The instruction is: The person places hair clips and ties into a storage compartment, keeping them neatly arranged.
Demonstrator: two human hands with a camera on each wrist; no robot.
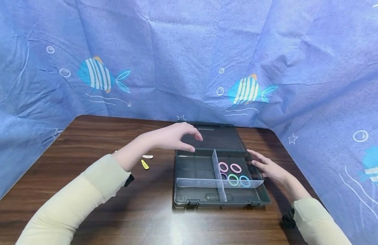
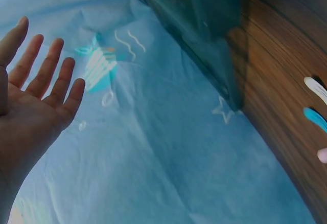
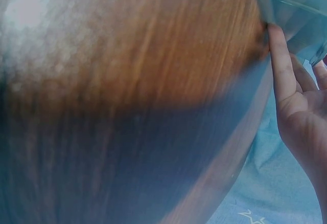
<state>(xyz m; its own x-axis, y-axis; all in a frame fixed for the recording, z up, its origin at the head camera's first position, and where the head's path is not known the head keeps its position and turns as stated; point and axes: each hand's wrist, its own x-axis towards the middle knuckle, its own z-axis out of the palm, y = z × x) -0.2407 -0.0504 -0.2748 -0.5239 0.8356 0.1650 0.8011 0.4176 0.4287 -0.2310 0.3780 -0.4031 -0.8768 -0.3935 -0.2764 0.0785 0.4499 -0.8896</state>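
A dark see-through plastic box [image 1: 195,194] lies on the table with its lid [image 1: 219,136] folded back behind it. Clear dividers [image 1: 195,183] split it into compartments. Several small hair ties, among them a green one [image 1: 233,180], a blue one [image 1: 245,181] and a pink one [image 1: 236,168], lie in the back right compartment. My left hand [image 1: 176,136] hovers over the lid's left side, fingers loosely bent and holding nothing; its palm [image 2: 30,106] shows in the left wrist view. At the box's right side, my right hand [image 1: 270,168] touches the wall with extended fingers [image 3: 280,63].
Left of the box lie a yellow hair clip [image 1: 144,164] and a white hair clip [image 1: 147,157], partly near my left forearm. The left wrist view also shows a blue hair clip [image 2: 316,117]. A blue fish-print cloth [image 1: 176,68] hangs behind the wooden table [image 1: 131,217].
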